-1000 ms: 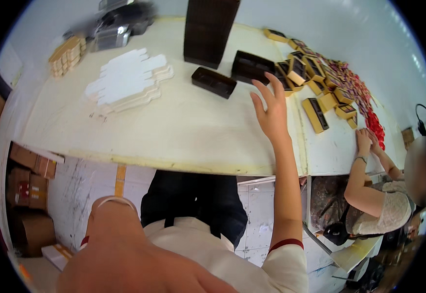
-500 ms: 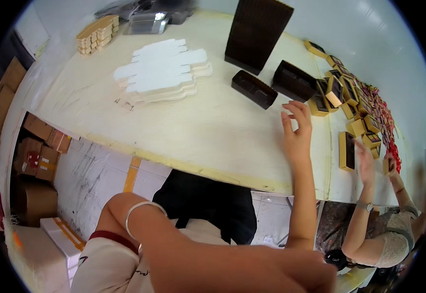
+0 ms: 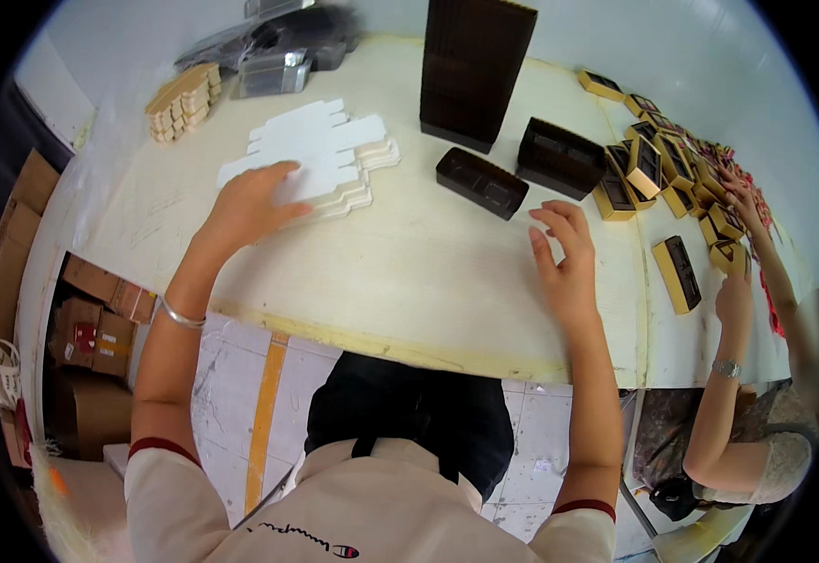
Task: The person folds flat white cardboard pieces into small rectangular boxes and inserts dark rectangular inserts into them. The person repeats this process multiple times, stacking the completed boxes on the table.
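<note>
My left hand lies over the near left part of a stack of flat white box blanks, its thumb and fingers apart on the cut-out edges. Some of the fingers are hidden. My right hand hovers over the table with curved, parted fingers and nothing between them. Just beyond it lies a dark brown plastic tray with moulded hollows. Behind that tray, a tall stack of nested brown trays stands upright, and a shorter brown tray stack sits to its right.
Gold boxes with dark trays crowd the right side, and a single gold box lies nearer. A co-worker's hands handle boxes there. Gold cardboard pieces and clear plastic packs are at the back left. Cartons fill a space below.
My left hand has swung from low across my body to the white blanks. My right hand has barely shifted. The co-worker's hands have moved, and the nearer gold box now sits at a slant.
</note>
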Demonstrator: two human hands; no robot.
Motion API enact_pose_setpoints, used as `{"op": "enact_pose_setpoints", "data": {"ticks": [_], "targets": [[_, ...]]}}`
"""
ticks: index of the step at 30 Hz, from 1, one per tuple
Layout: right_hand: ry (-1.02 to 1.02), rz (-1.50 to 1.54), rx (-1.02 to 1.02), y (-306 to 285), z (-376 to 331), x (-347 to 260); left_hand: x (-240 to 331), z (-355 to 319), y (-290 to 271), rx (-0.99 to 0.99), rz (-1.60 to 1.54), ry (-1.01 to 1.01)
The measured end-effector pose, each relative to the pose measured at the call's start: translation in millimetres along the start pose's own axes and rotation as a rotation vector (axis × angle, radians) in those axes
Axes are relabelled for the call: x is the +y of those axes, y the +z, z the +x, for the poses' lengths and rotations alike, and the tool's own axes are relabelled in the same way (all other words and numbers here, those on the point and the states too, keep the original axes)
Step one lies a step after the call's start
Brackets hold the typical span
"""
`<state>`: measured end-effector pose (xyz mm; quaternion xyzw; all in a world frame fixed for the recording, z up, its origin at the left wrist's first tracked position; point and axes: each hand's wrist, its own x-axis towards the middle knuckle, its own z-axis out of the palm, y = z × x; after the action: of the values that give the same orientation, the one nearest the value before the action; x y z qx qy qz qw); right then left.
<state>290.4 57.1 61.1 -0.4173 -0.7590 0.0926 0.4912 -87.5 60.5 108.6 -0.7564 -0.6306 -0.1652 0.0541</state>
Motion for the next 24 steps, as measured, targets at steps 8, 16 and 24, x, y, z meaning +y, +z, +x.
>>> {"op": "enact_pose_setpoints", "data": {"ticks": [8, 16, 24], "targets": [[0.07, 0.052, -0.036, -10.4, 8.5, 1.7, -12.9, 33.5, -19.1, -0.276, -0.22, 0.014], [0.033, 0.033, 0.027, -16.6, 3.4, 13.1, 22.3, 0.4, -14.7, 0.3, 0.162, 0.212], [-0.298, -0.162, 0.176, -29.0, -48.4, -21.2, 133.0, -110.6, 44.2, 0.202, -0.154, 0.765]]}}
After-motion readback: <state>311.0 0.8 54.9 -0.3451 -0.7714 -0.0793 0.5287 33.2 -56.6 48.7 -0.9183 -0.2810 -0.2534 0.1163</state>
